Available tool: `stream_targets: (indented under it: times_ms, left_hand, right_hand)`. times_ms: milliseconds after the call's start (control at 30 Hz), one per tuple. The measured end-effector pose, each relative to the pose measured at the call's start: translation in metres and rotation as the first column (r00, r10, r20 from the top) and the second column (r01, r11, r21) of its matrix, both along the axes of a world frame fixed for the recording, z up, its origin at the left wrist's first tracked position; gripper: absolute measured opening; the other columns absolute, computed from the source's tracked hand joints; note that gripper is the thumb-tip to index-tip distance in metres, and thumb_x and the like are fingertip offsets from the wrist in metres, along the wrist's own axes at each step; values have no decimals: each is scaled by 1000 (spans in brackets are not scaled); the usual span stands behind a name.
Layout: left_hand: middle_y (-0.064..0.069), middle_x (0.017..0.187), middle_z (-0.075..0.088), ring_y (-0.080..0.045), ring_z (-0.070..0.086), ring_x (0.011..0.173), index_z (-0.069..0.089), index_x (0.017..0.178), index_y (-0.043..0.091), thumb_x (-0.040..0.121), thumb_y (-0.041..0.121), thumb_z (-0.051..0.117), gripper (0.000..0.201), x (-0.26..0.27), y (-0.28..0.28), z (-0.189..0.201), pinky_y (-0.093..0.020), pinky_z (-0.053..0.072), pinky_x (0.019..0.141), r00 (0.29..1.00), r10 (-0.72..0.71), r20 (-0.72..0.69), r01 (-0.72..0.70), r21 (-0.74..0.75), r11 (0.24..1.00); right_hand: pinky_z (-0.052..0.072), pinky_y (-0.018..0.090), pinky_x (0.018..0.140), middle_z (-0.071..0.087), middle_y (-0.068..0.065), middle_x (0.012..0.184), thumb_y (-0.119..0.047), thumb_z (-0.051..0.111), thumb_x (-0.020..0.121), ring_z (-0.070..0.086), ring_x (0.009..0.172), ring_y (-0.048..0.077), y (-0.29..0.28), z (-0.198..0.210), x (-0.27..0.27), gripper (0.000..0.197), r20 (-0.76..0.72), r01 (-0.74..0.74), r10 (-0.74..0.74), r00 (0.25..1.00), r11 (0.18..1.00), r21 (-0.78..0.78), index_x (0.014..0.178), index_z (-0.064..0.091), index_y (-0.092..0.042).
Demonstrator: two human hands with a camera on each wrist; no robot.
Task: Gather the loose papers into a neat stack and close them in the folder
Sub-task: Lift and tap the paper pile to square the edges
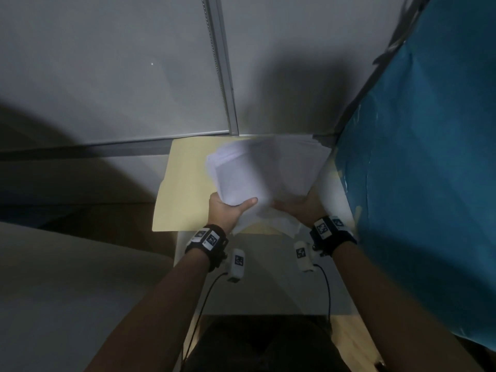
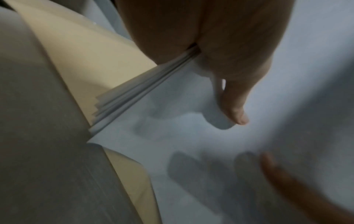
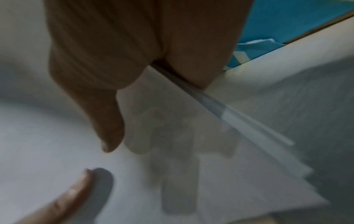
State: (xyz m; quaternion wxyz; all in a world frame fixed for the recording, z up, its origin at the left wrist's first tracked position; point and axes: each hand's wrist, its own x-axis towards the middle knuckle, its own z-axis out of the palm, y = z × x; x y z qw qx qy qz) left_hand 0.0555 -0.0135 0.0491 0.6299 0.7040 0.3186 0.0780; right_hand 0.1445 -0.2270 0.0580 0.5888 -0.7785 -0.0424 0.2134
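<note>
Papers (image 1: 257,170) fill the middle of our head view, a thick white bundle lifted at its near edge and fanned slightly, its sheets not yet squared at the corners. Our left hand (image 1: 228,210) has its grip closed on the bundle's near-left corner, thumb on top and fingers underneath; the left wrist view shows that thumb (image 2: 233,106) pressed on the top sheet, with the staggered sheet edges just at its nine o'clock. Our right hand (image 1: 300,205) has its grip on the near-right edge the same way, thumb (image 3: 107,121) above, and finger shadows show through the paper from below. Motion blur softens the whole bundle.

Beneath it lies the cream folder (image 1: 182,189), open and flat on the white bench (image 1: 268,275), its bare leaf spreading toward nine o'clock of the papers, past the bench edge. The bundle hangs over the folder's right half. A blue sheet (image 1: 429,170) rises at three o'clock, close beside the papers, and a grey wall (image 1: 107,63) stands at twelve.
</note>
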Motion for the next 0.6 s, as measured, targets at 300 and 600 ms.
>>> stream_targets:
  times_ms: [300, 600]
  left_hand:
    - [9, 164, 45, -11, 51, 145, 27, 167, 40, 52, 52, 109, 142, 4, 30, 65, -34, 48, 115, 985, 4, 175, -67, 355, 932]
    - [-1, 50, 39, -28, 42, 55, 44, 55, 17, 65, 46, 103, 66, 17, 30, 78, -32, 29, 54, 879, -331, -345, 471, 508, 721]
  right_hand:
    - [64, 39, 77, 76, 5, 93, -26, 85, 81, 75, 84, 23, -42, 14, 29, 30, -18, -182, 190, 982, 906, -381, 104, 75, -9]
    - [48, 24, 57, 70, -2, 83, -30, 85, 82, 63, 67, 8, -42, 43, 20, 20, -48, -435, 474, 879, 757, -487, 89, 75, -14]
